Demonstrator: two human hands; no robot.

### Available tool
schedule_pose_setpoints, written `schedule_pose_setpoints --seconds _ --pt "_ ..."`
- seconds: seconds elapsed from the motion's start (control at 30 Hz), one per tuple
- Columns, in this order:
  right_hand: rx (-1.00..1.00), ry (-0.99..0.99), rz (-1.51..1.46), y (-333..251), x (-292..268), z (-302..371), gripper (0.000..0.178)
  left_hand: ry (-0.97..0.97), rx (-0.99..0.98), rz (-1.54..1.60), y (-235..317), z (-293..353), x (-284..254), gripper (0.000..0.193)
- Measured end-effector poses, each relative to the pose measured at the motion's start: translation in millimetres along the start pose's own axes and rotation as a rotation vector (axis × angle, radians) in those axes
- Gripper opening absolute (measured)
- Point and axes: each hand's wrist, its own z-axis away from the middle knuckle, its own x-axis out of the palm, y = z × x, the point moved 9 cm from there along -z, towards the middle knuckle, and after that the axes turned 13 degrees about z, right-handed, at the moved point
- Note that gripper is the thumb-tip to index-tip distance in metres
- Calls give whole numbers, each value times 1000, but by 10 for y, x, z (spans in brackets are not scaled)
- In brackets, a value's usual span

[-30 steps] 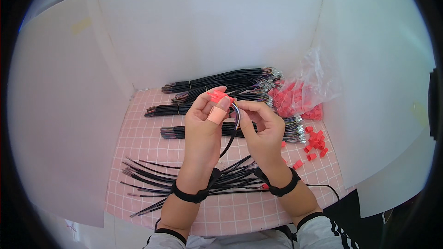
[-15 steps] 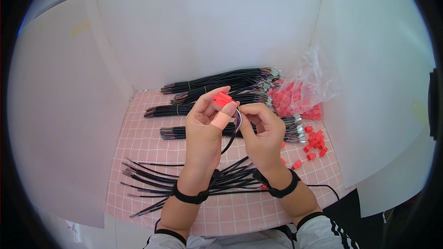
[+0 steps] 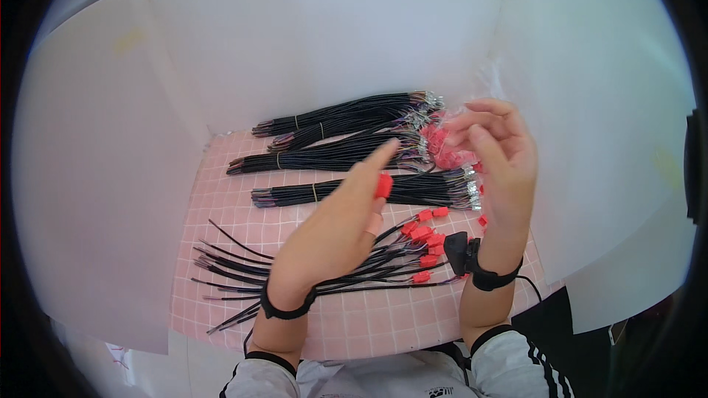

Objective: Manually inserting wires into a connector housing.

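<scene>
My left hand (image 3: 328,239) is over the table's middle with its back turned up. A red plastic connector housing (image 3: 383,186) shows between its index finger and its bandaged thumb. The hand hides most of its grip and any wires behind it. To the right, my right hand (image 3: 503,151) is raised beside a clear plastic bag (image 3: 487,88) of red housings (image 3: 446,151). Its fingers are curved and apart, and nothing shows in them. Under and beside my left hand, loose black cables (image 3: 236,269) lie spread, several ending in red housings (image 3: 422,234) at their right.
Tied bundles of black cables (image 3: 317,195) with silvery terminals at their right ends lie across the back. The table has a pink checked cover (image 3: 339,339). White panels (image 3: 324,37) stand behind it and on both sides. A black cord (image 3: 535,287) runs off the right edge.
My hands have moved apart. The left has come down and turned over, with red still at its fingers. The right has let go of the wires and moved right to the bag.
</scene>
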Motion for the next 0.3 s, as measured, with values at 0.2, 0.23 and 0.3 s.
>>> schedule_pose_setpoints --seconds 0.2,0.23,0.3 --pt "-108 83 -47 -252 -320 105 17 -329 -127 -309 -501 -13 768 69" --pt "-63 64 -23 -199 -320 81 16 -420 -138 -339 -567 10 891 66" --pt "59 -7 -13 41 -304 -14 16 -446 -135 -388 -697 -20 1003 67"
